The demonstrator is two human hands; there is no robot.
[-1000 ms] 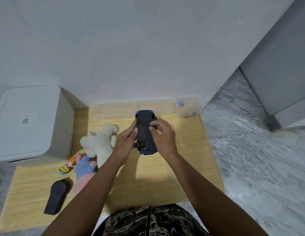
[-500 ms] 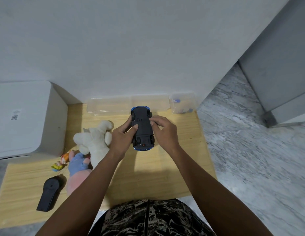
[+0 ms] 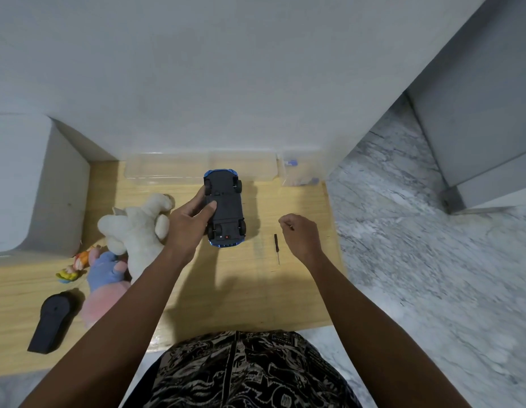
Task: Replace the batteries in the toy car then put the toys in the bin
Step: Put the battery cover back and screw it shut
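The low pale wooden table (image 3: pixel 226 290) carries everything, with a long clear plastic bin (image 3: pixel 167 172) at its far edge against the wall. No toy is in the bin yet: the cream plush animal (image 3: pixel 135 228) and the pink-and-blue soft toy (image 3: pixel 104 278) lie at the left, near a black handheld remote (image 3: pixel 50 322). The blue toy car (image 3: pixel 225 207) is upside down, black underside up, so the job looks to be at the battery-cover stage, with swapping and binning left. The left hand (image 3: pixel 188 228) grips the car's side, thumb on the underside. The right hand (image 3: pixel 300 234) hovers loosely curled, seemingly pinching something tiny, just beside a small black-handled screwdriver (image 3: pixel 276 245) on the table.
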